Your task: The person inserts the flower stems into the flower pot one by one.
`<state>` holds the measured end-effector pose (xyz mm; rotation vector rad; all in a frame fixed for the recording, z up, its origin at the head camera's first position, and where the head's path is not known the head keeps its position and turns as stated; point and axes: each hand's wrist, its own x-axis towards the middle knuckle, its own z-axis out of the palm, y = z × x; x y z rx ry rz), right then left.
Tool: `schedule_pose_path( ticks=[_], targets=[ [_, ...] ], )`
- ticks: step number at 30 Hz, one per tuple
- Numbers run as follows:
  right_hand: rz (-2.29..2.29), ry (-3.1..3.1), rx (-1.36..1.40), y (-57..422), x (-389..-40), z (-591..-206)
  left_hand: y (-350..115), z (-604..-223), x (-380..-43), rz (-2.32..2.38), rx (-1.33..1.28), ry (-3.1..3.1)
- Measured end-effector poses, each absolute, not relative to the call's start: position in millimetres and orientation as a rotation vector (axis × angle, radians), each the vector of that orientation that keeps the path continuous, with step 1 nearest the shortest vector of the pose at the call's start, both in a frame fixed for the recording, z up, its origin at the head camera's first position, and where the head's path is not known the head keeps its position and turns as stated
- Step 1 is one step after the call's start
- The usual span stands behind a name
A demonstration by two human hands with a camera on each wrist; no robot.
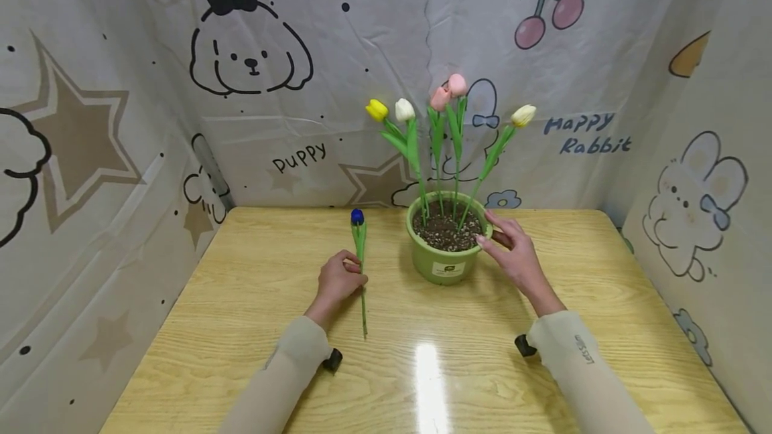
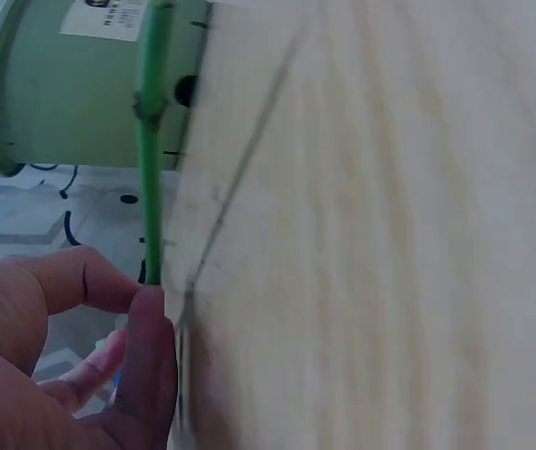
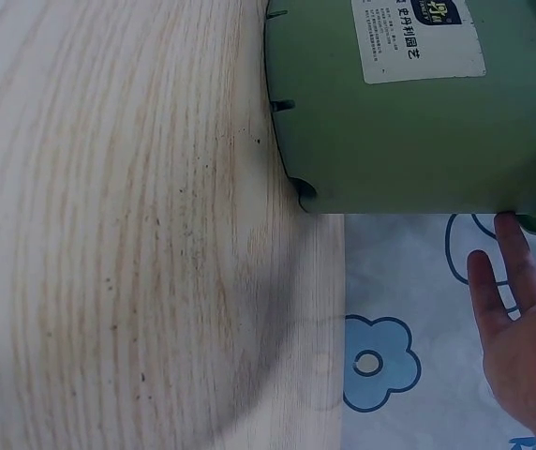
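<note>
A blue artificial tulip [image 1: 358,218] is held by its green stem [image 2: 153,187]. My left hand [image 1: 341,278] pinches that stem between thumb and fingertips, with its lower end pointing toward me. To the right stands a green flower pot [image 1: 443,266] of dark speckled soil [image 1: 443,230]. My right hand [image 1: 515,253] holds the pot's right rim, thumb at the edge and other fingers against the outside. In the right wrist view, some fingers [image 3: 521,267] reach below the rim. Upright in the soil are a yellow tulip [image 1: 376,110], white tulip [image 1: 405,110], pink tulips [image 1: 440,98] and a cream tulip [image 1: 523,115].
The pot stands near the back of a light wooden table [image 1: 271,246]. Behind and beside it hangs a pale printed curtain [image 1: 362,39] with cartoon drawings. A white label [image 3: 418,37] is on the pot's side.
</note>
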<state>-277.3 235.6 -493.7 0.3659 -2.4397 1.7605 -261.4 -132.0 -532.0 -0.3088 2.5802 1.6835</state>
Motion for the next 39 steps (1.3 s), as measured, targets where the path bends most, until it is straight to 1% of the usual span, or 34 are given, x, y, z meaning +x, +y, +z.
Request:
schedule_pose_path(
  ticks=[6,15,27,39],
  targets=[
    [1.779,-2.413,0.377,235,-278,-494,-129,-528,-265,1.818,-0.381,2.453],
    [1.749,-2.436,0.371,236,-277,-492,-137,-529,-262,2.001,-0.404,2.209],
    [1.743,-2.451,0.357,237,-277,-492,-139,-532,-259,1.98,-0.408,2.065],
    [1.772,-2.424,0.371,237,-276,-490,-138,-528,-257,1.926,-0.3,2.094]
  ],
)
